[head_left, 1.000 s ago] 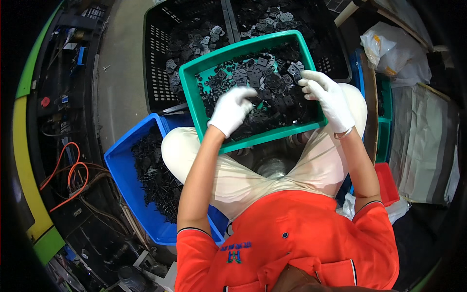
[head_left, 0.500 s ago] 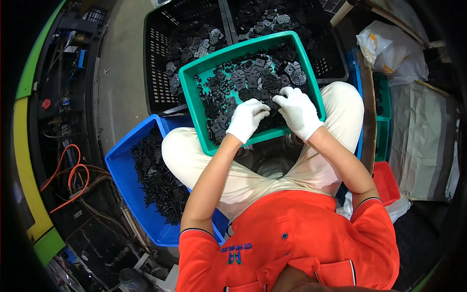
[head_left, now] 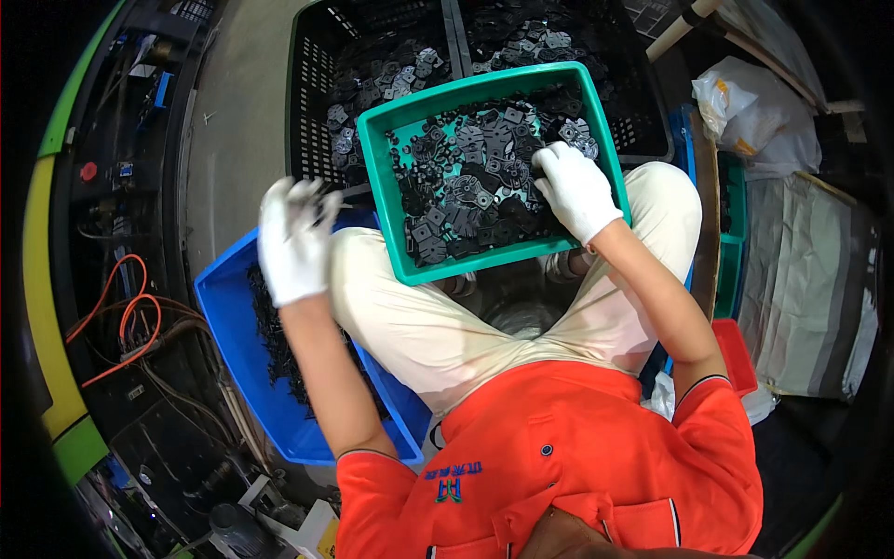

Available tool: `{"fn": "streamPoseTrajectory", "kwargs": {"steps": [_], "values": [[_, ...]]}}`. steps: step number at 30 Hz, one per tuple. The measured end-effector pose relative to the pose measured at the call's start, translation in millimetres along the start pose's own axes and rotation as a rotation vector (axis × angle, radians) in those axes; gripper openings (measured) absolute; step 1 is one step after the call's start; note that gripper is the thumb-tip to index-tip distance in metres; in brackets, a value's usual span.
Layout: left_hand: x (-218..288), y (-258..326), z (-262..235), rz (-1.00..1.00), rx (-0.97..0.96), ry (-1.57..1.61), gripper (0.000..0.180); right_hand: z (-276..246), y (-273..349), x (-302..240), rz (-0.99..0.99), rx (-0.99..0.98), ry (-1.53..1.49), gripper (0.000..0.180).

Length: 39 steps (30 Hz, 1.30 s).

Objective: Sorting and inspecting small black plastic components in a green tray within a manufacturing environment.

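A green tub [head_left: 388, 252] of small black plastic parts [head_left: 470, 190] rests across my thighs. My right hand [head_left: 579, 194], in a white glove, reaches over its right side, fingers curled down at the parts. What those fingers hold, if anything, is hidden. Off to the left, my white-gloved left hand [head_left: 296, 240] is raised over the upper corner of the blue bin [head_left: 244, 373]. Motion smears its fingers; dark bits show among them, but I cannot tell whether they are held. Thin black plastic pieces [head_left: 279, 347] lie in the blue bin, partly covered by my left forearm.
Beyond the tub stands a black perforated crate [head_left: 310, 116] with more black parts. Machinery with an orange hose [head_left: 124, 315] lines the left. On the right are a plastic bag [head_left: 759, 116], a red bin [head_left: 736, 356] and a green bin [head_left: 729, 270].
My left hand has swung out of the green tub to the left, over the blue bin. My right hand stays at the tub, slightly shifted. The tub appears a little further right in view.
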State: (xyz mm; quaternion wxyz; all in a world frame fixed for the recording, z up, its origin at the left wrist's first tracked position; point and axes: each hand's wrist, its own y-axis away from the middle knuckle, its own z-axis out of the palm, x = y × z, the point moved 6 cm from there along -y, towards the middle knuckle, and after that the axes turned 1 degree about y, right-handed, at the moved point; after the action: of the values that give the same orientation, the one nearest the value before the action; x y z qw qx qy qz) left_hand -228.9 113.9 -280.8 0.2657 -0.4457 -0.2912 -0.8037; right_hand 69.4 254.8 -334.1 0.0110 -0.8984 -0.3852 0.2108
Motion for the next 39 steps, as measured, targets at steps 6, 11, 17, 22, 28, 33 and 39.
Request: {"fn": "streamPoseTrajectory", "kwargs": {"steps": [6,11,17,22,28,33,39], "values": [[67,78,-159,0.067,0.217,-1.091,0.023,35,-29,-17,-0.081,-0.095,0.119,0.024],[63,153,-294,-0.007,0.308,-1.772,0.029,46,-31,-21,-0.014,-0.038,0.081,0.016],[73,148,-191,0.596,0.519,-2.048,0.032,25,-10,-19,0.353,-0.038,-0.881,0.031],[-13,109,-25,-0.04,0.027,-0.64,0.031,-12,12,-54,0.207,0.269,-1.186,0.038],[-91,102,84,-0.335,-0.337,-0.161,0.044,-8,31,-78,0.059,0.27,-1.295,0.04],[-90,91,87,-0.254,-0.308,-0.304,0.038,-4,31,-62,0.34,0.122,-1.129,0.026],[-104,69,85,-0.175,-0.321,-0.373,0.038,17,31,-45,0.711,-0.102,-1.487,0.019]]}}
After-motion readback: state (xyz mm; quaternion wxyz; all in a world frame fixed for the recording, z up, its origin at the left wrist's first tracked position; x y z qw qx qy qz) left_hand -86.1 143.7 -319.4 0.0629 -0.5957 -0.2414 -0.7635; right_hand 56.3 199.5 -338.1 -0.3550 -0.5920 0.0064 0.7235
